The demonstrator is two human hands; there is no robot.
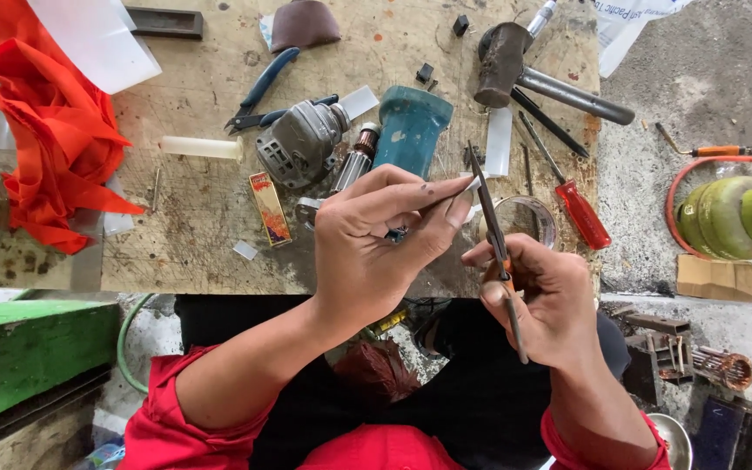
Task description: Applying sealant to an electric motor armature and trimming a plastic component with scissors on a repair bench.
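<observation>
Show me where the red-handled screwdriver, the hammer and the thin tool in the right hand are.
Red-handled screwdriver (583, 214): head view, on its red handle.
Hammer (501, 63): head view, on its dark head.
Thin tool (489, 213): head view, on its blade above the right hand (537, 300).

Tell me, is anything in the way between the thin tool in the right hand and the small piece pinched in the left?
Nothing visible: the tool's tip already meets the small piece pinched by the left hand; the right hand grips it lower down.
</observation>
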